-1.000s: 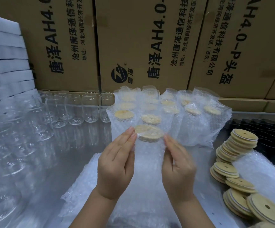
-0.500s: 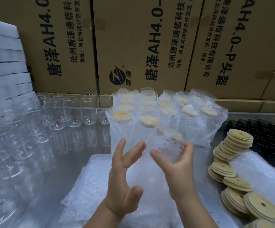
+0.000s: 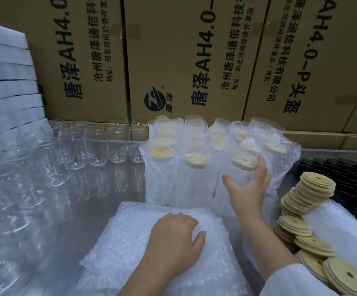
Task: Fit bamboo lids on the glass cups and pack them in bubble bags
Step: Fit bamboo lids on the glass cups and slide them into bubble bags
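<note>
At the near edge of the metal table [image 3: 100,193], the left hand [image 3: 173,240] now lies palm down on the stack of flat bubble bags [image 3: 117,242], its fingers a little bent over the top bag. Half a second ago this hand was up in the air, open beside the cup. The two hands are now well apart. To the right of the stack, the right forearm in a white sleeve [image 3: 290,280] passes between the bags and the loose bamboo lids [image 3: 314,189], which are heaped in leaning piles. Farther in, the right hand [image 3: 248,189] has moved forward and grips the bagged cup [image 3: 242,163], thumb on the left side and fingers on the right. The cup, with its lid showing through the bag, now stands at the front right of the packed cups [image 3: 194,159], touching its neighbours; before, it was held nearer and more in the middle. Other packed cups stand close behind and on both sides of it. Left of this group the empty glass cups [image 3: 96,144] stand in rows, more of them blurred at the left edge. Right of the lids there is a dark tray [image 3: 344,174]; I cannot tell what it holds. At the back, cardboard boxes [image 3: 184,60] form a wall, with white foam sheets [image 3: 7,82] stacked at the far left.
</note>
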